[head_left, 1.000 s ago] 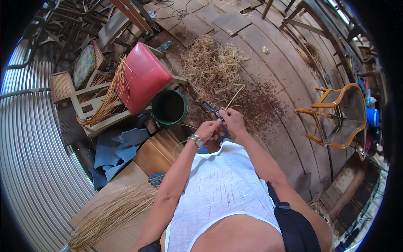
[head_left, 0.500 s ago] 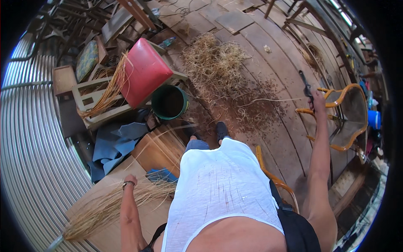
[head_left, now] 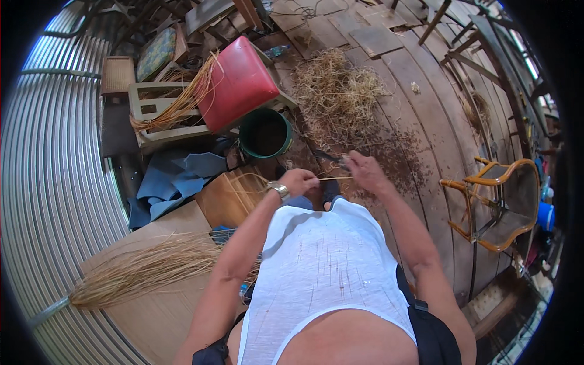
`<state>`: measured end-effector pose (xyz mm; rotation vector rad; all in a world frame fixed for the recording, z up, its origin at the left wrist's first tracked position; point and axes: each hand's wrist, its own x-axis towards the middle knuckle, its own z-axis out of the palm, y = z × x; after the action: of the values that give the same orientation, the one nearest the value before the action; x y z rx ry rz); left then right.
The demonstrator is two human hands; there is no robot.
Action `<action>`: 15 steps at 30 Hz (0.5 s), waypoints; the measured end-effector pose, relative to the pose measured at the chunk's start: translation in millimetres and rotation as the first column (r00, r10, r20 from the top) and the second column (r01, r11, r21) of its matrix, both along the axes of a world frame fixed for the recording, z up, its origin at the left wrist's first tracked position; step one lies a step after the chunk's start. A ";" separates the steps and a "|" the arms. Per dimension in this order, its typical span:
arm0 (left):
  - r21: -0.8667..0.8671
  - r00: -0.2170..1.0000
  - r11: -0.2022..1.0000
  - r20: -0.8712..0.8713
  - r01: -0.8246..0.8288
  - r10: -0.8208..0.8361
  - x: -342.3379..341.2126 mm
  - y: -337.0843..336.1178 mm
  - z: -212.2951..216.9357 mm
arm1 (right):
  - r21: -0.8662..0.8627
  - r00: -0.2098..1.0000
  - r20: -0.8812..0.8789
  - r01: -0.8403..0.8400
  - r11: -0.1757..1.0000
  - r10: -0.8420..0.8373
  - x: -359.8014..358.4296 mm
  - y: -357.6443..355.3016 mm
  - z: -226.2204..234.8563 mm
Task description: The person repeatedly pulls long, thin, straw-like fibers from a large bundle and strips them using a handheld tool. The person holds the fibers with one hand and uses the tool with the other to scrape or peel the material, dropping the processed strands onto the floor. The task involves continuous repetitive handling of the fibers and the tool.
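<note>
Head view: both hands meet in front of the person's chest on one thin straw-coloured cane strand (head_left: pixel 333 178), which runs level between them. The left hand (head_left: pixel 299 181), a metal watch on its wrist, is pinched shut on the strand's left end. The right hand (head_left: pixel 365 171) is closed on the strand's right end and also on a dark-handled tool (head_left: pixel 328 157) whose handle sticks out to the left and farther away; whether its blade touches the strand cannot be told.

Just beyond the hands the plank floor (head_left: pixel 426 103) carries a spread of dark shavings (head_left: pixel 395 164), and farther off a loose pile of pale straw scraps (head_left: pixel 337 97). Left of that pile stands a green bucket (head_left: pixel 265 134), with a red cushioned stool (head_left: pixel 238 82) tipped on its side behind it. Blue cloth (head_left: pixel 173 179) lies crumpled to the left of the bucket. Near the person's left arm, a long bundle of dry cane fibres (head_left: pixel 143 271) lies across a wooden board. Well apart on the right stands a rattan chair frame (head_left: pixel 496 204).
</note>
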<state>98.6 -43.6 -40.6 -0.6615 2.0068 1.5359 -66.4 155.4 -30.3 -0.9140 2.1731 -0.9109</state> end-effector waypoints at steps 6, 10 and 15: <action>-0.344 0.986 0.925 0.087 0.161 -0.140 9.6 -67.0 31.5 | 0.085 0.976 -0.209 0.082 0.993 -0.063 -42.3 10.1 13.7; -0.309 0.975 0.935 -0.073 0.177 -0.209 -36.2 -41.6 51.1 | -0.154 0.981 0.035 0.195 0.969 -0.192 -7.4 -46.4 18.0; -0.225 0.988 0.964 -0.018 0.145 -0.153 -23.4 -65.7 74.2 | -0.127 0.996 0.095 0.008 0.992 0.004 7.8 -69.5 24.3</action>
<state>75.2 -109.3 33.6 -0.5570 2.2233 1.2553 -58.6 85.9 -5.9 -0.9098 2.0553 -1.0827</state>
